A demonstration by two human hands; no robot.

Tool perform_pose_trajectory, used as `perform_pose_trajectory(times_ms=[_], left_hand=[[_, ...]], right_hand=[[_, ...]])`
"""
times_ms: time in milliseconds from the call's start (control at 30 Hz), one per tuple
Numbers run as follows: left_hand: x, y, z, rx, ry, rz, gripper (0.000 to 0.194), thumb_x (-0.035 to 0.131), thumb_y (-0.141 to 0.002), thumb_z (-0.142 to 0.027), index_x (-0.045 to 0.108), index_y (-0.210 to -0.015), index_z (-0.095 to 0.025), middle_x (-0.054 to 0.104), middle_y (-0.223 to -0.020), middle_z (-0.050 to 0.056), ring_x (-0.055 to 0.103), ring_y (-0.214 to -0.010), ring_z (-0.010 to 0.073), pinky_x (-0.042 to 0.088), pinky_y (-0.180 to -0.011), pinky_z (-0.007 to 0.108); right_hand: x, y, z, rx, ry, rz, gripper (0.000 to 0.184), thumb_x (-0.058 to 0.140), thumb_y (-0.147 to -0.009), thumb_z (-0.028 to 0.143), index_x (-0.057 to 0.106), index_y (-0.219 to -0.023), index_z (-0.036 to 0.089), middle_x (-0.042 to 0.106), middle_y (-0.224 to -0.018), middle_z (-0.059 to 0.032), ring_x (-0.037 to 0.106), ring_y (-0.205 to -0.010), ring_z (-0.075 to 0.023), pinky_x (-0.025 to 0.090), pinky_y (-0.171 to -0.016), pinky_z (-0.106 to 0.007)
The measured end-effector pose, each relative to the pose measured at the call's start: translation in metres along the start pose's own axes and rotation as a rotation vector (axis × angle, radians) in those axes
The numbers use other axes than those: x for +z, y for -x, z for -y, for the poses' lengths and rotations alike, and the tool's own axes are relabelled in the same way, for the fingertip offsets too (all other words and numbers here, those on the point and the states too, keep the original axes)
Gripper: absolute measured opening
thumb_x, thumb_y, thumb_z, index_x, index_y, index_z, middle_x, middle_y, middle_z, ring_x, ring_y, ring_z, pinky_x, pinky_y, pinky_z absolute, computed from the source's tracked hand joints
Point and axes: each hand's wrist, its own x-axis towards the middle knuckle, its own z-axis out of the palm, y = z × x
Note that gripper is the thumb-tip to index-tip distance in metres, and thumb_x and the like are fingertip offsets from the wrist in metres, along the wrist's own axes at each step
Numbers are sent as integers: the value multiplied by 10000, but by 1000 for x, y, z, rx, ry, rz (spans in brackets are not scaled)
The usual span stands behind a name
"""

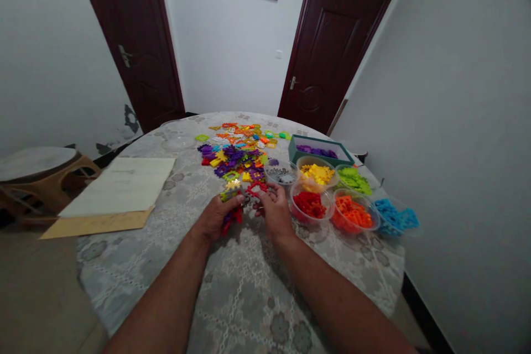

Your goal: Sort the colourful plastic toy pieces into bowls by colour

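Observation:
My left hand [216, 214] is closed on a joined cluster of plastic building pieces [233, 196], with yellow, green, red and purple parts showing. Its underside is partly hidden by my fingers. Between finger and thumb, my right hand [274, 209] grips a red plastic building piece [256, 188], an open frame with notched edges. The two hands are close together above the table, and a small grey part lies between them; whether the red piece touches the cluster I cannot tell. Just beyond my hands is a heap of mixed loose pieces [235, 159].
To the right stand clear round tubs of sorted pieces: grey [281, 175], yellow [317, 173], lime green [355, 179], red [309, 204], orange [352, 212] and blue [396, 218]. Behind them sits a green box [292, 149] with purple pieces. Paper sheets [120, 185] lie at the left edge.

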Motion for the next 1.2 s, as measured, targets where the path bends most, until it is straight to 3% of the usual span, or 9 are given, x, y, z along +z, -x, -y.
perform_pose_trajectory(times_ms=[100,267,367,467,600,800,933,1033,1200], left_hand=[[-3,-1,0,30,14,15,427,956,-645,-478,709,-794,-164,631,-593,-17,519,-495,114,422,-502,248],[-2,2,0,54,28,29,463,938,-644,-531,690,-784,-166,626,-582,-13,512,-482,115,414,-492,251],[2,5,-2,42,23,15,463,954,-626,-502,708,-812,-157,634,-598,-16,513,-493,110,415,-502,246],[5,7,-4,24,26,29,480,973,-603,-476,729,-858,-151,662,-638,-9,547,-532,118,439,-532,247],[5,8,-5,4,32,63,497,969,-612,-497,735,-880,-150,642,-601,-17,528,-501,114,440,-526,250],[2,6,-4,5,79,84,499,976,-600,-474,742,-896,-148,660,-605,-8,543,-489,120,439,-517,249],[-2,5,-2,-22,110,69,451,972,-616,-450,720,-831,-145,664,-606,5,557,-480,120,444,-493,242],[-4,1,0,-21,133,19,455,975,-604,-457,683,-773,-152,647,-593,-8,534,-458,103,450,-470,231],[-5,-4,1,3,141,-37,458,973,-611,-452,665,-776,-157,639,-585,-18,543,-457,102,458,-453,219]], right_hand=[[1,1,6,127,-102,40,647,832,-734,361,586,-1315,220,743,-872,8,654,-557,-135,500,-458,-220],[-2,-1,5,207,-181,94,559,821,-721,322,657,-1245,217,779,-979,-31,658,-620,-132,513,-498,-222],[-5,-2,3,27,-25,74,490,756,-802,325,675,-1275,231,778,-1052,-36,695,-789,-167,551,-595,-247],[-7,3,6,-218,247,54,465,654,-894,289,676,-1355,232,777,-1111,-42,713,-951,-197,589,-824,-315],[-10,10,12,-411,440,93,435,599,-948,260,694,-1372,243,725,-1366,-61,661,-1244,-233,482,-1130,-384],[-11,12,15,-405,521,154,427,556,-984,290,667,-1394,252,752,-1223,-59,685,-1089,-235,525,-1054,-397],[-21,1,23,-551,570,132,418,526,-943,239,715,-1316,248,751,-1104,-58,678,-993,-227,547,-973,-386],[-33,-10,40,-669,586,-2,409,517,-921,234,740,-1264,239,749,-1107,-70,678,-987,-230,550,-945,-387],[-60,-21,84,-668,771,-27,495,533,-949,286,668,-1423,245,771,-1194,-93,711,-987,-247,559,-934,-413]])
